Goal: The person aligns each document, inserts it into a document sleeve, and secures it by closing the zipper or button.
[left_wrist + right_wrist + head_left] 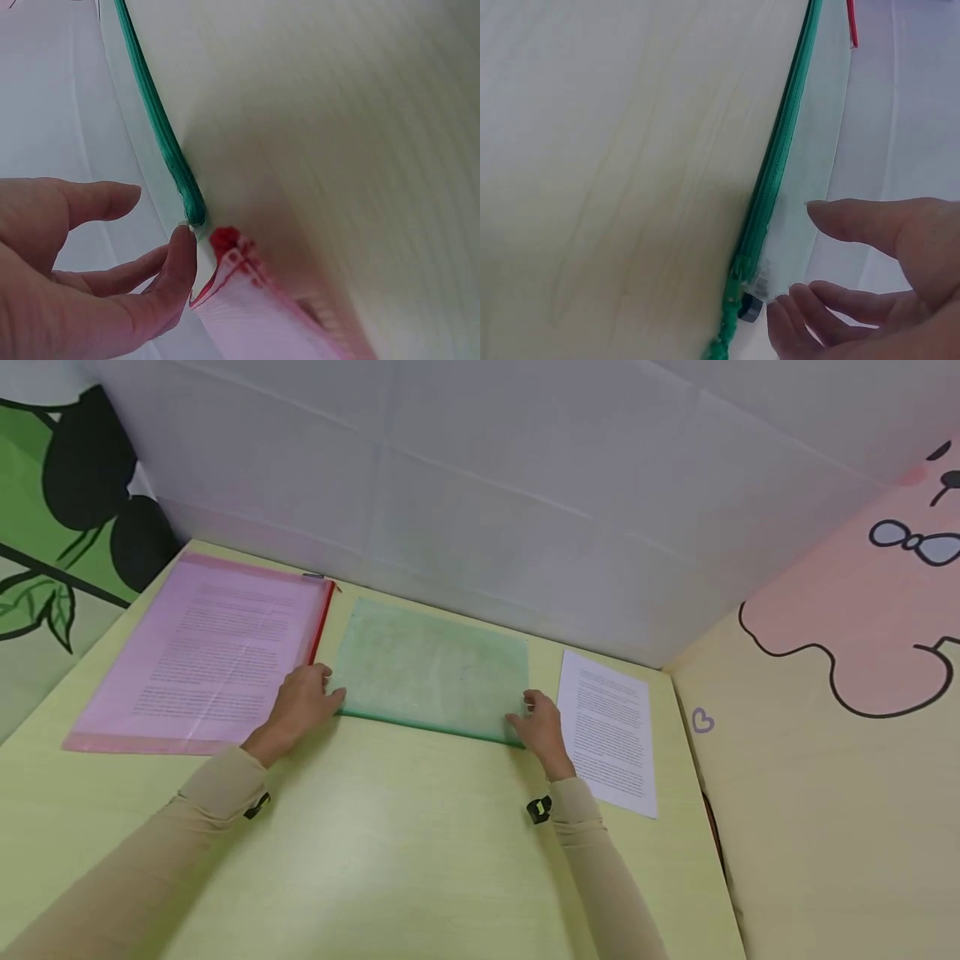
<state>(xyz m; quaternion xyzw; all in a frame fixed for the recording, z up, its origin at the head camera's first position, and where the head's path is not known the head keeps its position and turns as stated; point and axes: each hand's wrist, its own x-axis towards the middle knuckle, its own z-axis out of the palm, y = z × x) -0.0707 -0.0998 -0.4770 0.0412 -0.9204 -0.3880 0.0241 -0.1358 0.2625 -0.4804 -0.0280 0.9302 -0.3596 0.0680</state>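
A translucent green zipper pouch (pixel 435 668) lies flat at the back of the table, its green zipper (pixel 154 112) along the near edge. My left hand (pixel 302 702) is at the pouch's left front corner, thumb and fingers apart; in the left wrist view a fingertip (pixel 182 238) is right at the zipper's end. At the right front corner is my right hand (pixel 542 728), fingers loosely bent and thumb spread. In the right wrist view its fingertips are close beside the dark zipper pull (pixel 751 307). Neither hand grips anything.
On the left lies a pink zipper pouch (pixel 168 681) with a printed page inside and a red zipper (pixel 322 622). A white printed sheet (pixel 609 727) lies on the right. A pale wall (pixel 487 502) borders the table's (pixel 375 852) back edge.
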